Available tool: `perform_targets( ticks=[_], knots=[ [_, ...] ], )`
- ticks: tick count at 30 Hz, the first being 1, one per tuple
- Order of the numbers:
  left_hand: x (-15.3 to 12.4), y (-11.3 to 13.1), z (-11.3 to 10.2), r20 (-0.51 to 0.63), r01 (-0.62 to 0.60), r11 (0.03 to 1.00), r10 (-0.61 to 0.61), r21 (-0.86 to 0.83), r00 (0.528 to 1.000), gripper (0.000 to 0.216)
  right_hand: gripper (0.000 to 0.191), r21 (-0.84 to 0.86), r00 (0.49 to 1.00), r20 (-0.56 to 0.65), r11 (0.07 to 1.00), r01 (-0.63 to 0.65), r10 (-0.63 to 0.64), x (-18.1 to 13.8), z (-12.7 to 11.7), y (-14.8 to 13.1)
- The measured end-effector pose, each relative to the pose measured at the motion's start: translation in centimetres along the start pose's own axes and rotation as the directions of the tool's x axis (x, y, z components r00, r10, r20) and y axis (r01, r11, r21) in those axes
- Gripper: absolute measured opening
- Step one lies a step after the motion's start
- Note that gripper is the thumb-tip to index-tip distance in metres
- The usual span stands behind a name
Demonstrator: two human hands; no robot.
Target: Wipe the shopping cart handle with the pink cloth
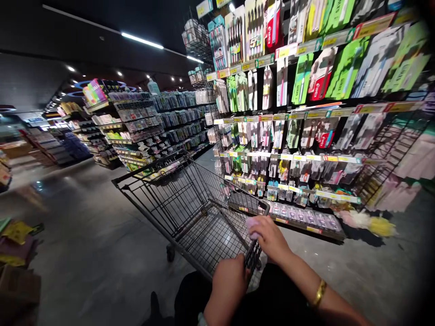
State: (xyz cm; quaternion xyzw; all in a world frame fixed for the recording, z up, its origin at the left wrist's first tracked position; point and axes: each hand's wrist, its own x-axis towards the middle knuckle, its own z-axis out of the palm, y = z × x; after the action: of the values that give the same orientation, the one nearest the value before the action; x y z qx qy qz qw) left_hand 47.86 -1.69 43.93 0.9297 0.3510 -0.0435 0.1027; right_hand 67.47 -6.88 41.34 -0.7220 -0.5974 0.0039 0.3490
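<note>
A pale purple item (pixel 252 227) sits in the fingers of the right hand (pixel 272 237), which closes around it at the handle-side edge of the shopping cart (pixel 217 235), by its right corner. The left hand (pixel 229 276) is closed on the same edge, toward the left corner. A gold bangle (pixel 318 293) circles the right wrist. Beyond the cart's right edge stands a display rack (pixel 299 225) hung with packaged toothbrushes (pixel 347 68); a yellow puff (pixel 381 226) lies near its lower right corner.
</note>
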Motion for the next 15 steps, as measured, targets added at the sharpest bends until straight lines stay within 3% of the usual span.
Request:
perform_targets(
  ticks=[3,9,15],
  knots=[
    [0.3,-0.2,0.1,0.007,-0.021,1.000,0.021,0.003,1.000,0.022,0.038,0.057,0.985,0.106,0.990,0.132,-0.138,-0.3,0.5,-0.8],
    [1.9,-0.6,0.2,0.023,-0.037,0.999,0.036,0.037,0.999,0.027,0.033,-0.045,0.995,0.017,0.994,-0.096,0.097,2.5,0.5,2.0],
    [2.9,-1.7,0.1,-0.006,-0.053,0.996,0.053,0.066,0.999,0.027,0.032,-0.132,0.995,0.044,0.988,-0.085,0.092,4.0,1.1,1.6]
  ],
)
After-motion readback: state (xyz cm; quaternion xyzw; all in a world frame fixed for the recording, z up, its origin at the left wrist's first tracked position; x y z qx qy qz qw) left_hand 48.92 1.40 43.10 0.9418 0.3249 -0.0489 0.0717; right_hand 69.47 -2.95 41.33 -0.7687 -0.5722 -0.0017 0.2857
